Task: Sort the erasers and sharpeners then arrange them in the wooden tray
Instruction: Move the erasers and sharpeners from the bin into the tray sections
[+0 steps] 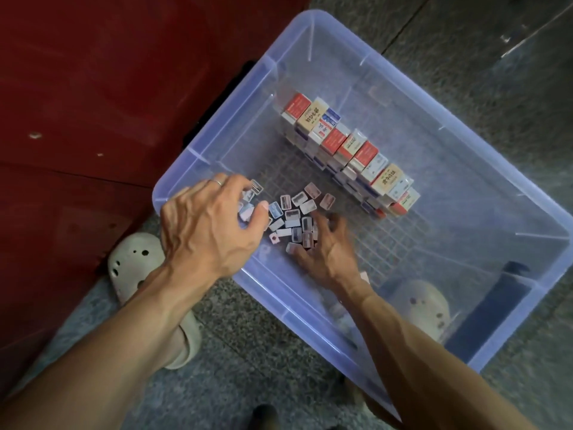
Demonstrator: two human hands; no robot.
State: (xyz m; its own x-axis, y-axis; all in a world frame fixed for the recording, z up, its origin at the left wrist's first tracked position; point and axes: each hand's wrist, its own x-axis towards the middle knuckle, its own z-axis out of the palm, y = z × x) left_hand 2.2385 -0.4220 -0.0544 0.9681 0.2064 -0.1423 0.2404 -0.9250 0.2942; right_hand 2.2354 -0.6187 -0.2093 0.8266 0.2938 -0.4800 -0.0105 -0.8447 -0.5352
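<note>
Left hand [210,225]: over near-left corner of bin, fingers curled round a clutch of sharpeners, thumb tip against them; ring on one finger.
Right hand [325,246]: inside bin, palm down, fingers spread and relaxed on the sharpeners' near edge; grips nothing that shows.
Sharpeners [294,215]: loose heap of small pale blue, pink and white blocks on bin floor, between the two hands; a few more in left hand.
Erasers [350,150]: boxed, red, tan and blue-white wrappers, stacked in a diagonal row several layers high, mid-bin, apart from sharpeners.
Bin [483,144]: clear bluish plastic, grid-pattern floor, standing on speckled stone floor.
Left clog [133,265]: pale, holed, outside bin's left corner.
Right clog [424,302]: seen through bin wall, blurred.
Red panel [93,88]: fills left side.
Wooden tray: not seen.
</note>
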